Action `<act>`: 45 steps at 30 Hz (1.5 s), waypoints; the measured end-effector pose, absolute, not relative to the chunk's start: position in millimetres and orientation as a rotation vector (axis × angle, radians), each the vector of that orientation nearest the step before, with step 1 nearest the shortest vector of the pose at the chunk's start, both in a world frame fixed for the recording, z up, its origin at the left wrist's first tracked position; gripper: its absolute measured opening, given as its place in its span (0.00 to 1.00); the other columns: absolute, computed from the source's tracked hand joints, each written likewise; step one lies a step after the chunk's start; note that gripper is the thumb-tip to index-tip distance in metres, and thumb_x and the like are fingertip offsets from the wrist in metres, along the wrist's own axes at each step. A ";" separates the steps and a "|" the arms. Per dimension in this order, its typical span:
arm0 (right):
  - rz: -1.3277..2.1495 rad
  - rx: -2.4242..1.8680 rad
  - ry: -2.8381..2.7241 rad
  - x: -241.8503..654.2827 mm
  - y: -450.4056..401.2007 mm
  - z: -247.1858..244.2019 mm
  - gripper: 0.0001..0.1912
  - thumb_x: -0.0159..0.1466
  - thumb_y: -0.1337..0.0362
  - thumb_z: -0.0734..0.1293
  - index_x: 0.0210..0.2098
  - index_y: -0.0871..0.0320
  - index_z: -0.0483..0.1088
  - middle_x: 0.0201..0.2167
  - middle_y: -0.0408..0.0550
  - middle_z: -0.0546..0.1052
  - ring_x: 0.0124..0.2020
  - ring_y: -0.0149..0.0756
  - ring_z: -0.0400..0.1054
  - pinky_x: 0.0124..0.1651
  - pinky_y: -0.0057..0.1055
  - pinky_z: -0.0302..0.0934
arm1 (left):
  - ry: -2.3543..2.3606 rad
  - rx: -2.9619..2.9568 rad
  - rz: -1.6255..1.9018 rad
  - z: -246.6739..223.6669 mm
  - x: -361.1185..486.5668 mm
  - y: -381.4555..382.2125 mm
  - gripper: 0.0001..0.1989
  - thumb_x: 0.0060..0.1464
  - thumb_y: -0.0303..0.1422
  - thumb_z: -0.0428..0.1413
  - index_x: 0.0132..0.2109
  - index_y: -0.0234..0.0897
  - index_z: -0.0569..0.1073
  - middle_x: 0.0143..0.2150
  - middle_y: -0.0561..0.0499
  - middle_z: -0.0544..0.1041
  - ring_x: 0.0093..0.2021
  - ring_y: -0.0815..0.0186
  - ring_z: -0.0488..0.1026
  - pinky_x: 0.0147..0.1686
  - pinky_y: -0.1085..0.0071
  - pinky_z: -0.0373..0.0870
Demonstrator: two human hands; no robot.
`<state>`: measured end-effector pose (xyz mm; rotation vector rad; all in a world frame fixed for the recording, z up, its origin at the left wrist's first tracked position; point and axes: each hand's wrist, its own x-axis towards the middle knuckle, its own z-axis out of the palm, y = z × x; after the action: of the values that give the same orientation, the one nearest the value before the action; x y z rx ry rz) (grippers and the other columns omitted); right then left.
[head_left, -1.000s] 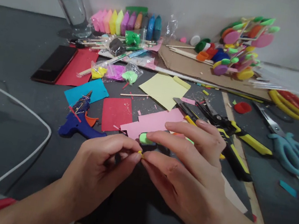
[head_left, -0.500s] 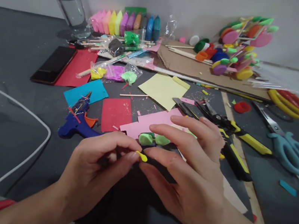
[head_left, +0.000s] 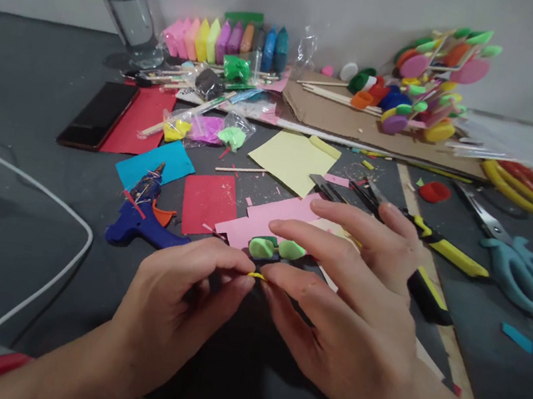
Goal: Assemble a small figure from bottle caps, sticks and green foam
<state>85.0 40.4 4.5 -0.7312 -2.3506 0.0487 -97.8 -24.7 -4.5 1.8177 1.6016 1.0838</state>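
A small yellow clay piece (head_left: 257, 275) is pinched between both hands, thin and seen almost edge-on. My left hand (head_left: 185, 294) grips its left end with thumb and index finger. On its right end, the thumb and index fingertip of my right hand (head_left: 344, 313) are closed, while the other fingers spread out above. Just beyond the fingertips lie light green clay pieces (head_left: 261, 248) with darker green behind them, beside pink paper (head_left: 263, 219).
A blue glue gun (head_left: 141, 223) and red paper (head_left: 210, 204) lie left of centre. Cutters (head_left: 457, 255) and blue scissors (head_left: 528, 274) are at the right. Behind stand a water bottle (head_left: 133, 20), clay packs (head_left: 225, 42) and a colourful clay-and-stick structure (head_left: 434, 84).
My right thumb and index finger have closed on the yellow piece, which my left hand alone held before. It now shows as a thinner strip. The view has shifted slightly.
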 end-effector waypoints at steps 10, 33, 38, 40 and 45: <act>-0.027 -0.711 -2.386 86.0 43.0 4.8 0.08 0.62 0.70 0.70 0.30 0.51 0.73 0.48 0.37 0.80 0.59 0.42 0.67 0.73 0.51 0.38 | 1.584 1.949 1.081 -6.1 -95.8 -21.8 0.06 0.58 0.24 0.57 0.41 0.38 0.74 0.32 0.55 0.80 0.28 0.75 0.74 0.32 0.80 0.70; 0.097 -0.691 -2.406 87.6 48.3 10.2 0.07 0.64 0.68 0.69 0.29 0.53 0.72 0.47 0.40 0.80 0.60 0.48 0.65 0.70 0.60 0.39 | 1.512 1.751 1.124 -3.6 -98.2 -23.6 0.08 0.57 0.26 0.60 0.44 0.42 0.75 0.40 0.54 0.79 0.31 0.74 0.72 0.27 0.79 0.68; 0.106 -0.700 -2.437 88.0 48.8 13.0 0.05 0.64 0.67 0.69 0.31 0.53 0.72 0.48 0.40 0.80 0.60 0.48 0.65 0.70 0.62 0.38 | 1.518 1.737 1.115 -4.3 -97.6 -22.5 0.06 0.59 0.25 0.58 0.39 0.41 0.76 0.37 0.55 0.80 0.36 0.71 0.76 0.31 0.77 0.70; 0.144 -0.706 -2.435 89.0 48.2 15.0 0.04 0.65 0.66 0.68 0.33 0.53 0.73 0.48 0.42 0.79 0.61 0.49 0.65 0.69 0.63 0.40 | 1.537 1.629 1.118 -3.8 -97.3 -22.9 0.05 0.58 0.26 0.59 0.38 0.42 0.77 0.36 0.56 0.81 0.34 0.71 0.76 0.29 0.78 0.68; 0.299 -0.723 -2.398 89.7 45.0 15.9 0.03 0.65 0.67 0.68 0.35 0.53 0.74 0.49 0.45 0.79 0.60 0.47 0.64 0.68 0.64 0.44 | 1.484 1.262 1.139 -2.3 -95.0 -21.7 0.01 0.56 0.31 0.61 0.36 0.42 0.79 0.26 0.57 0.76 0.22 0.73 0.68 0.19 0.78 0.63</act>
<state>89.7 45.0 15.9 -0.7228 -2.3977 0.2986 -95.0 -21.7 -2.3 1.2620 1.4836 1.1388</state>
